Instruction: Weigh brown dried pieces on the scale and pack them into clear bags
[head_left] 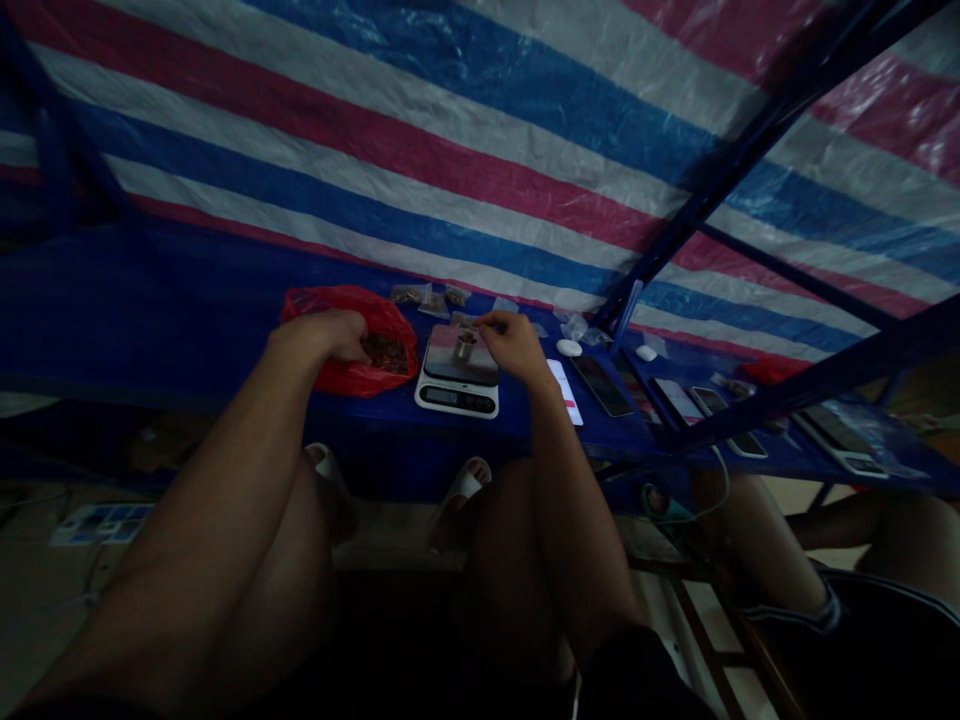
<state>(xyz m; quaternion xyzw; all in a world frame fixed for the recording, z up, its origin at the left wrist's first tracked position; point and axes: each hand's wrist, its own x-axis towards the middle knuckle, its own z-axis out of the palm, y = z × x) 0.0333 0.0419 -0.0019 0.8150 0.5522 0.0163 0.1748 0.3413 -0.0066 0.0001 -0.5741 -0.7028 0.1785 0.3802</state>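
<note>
My left hand (334, 335) is over the open red plastic bag (349, 380), its fingers curled and reaching down toward brown, crumbly dried material (386, 352). What those fingers hold, if anything, is hidden. On a white digital scale (457, 397) with a dark weighing plate stands a small metal cup (464, 348) with some brown contents at its top. My right hand (516, 345) is at the cup's right rim, thumb and fingers pinched together. Anything between them is too small to make out.
Several small clear bags of brown material (431, 302) lie behind the scale. To the right are a lit phone (564, 392), a dark phone (602, 386) and a white oval case (568, 348). A blue metal frame post (660, 245) rises there. Another person's leg (765, 540) is at right.
</note>
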